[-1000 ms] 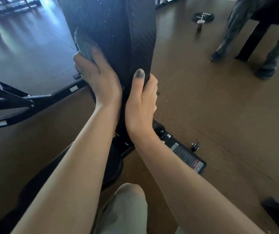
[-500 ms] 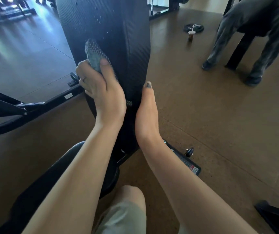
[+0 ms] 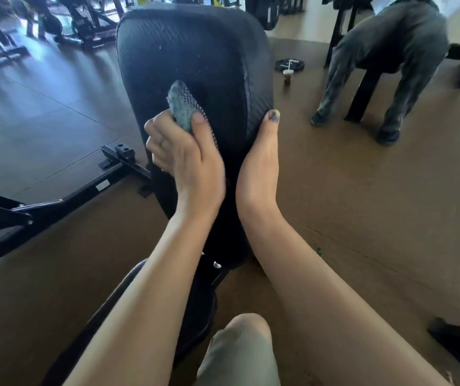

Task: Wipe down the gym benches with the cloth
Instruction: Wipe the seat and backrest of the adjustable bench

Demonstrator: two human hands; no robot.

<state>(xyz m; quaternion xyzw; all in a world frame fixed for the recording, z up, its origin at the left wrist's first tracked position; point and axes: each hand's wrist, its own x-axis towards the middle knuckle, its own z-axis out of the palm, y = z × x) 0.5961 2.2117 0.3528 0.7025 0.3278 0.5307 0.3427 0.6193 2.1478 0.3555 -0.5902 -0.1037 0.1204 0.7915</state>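
One bench backrest [image 3: 195,65], one cloth [image 3: 182,107], two hands (left [image 3: 187,160], right [image 3: 259,168])

The bench pad [image 3: 195,51] looks like black textured vinyl, faintly glossy; against it, the cloth [image 3: 181,105] is grey, knobbly fabric.
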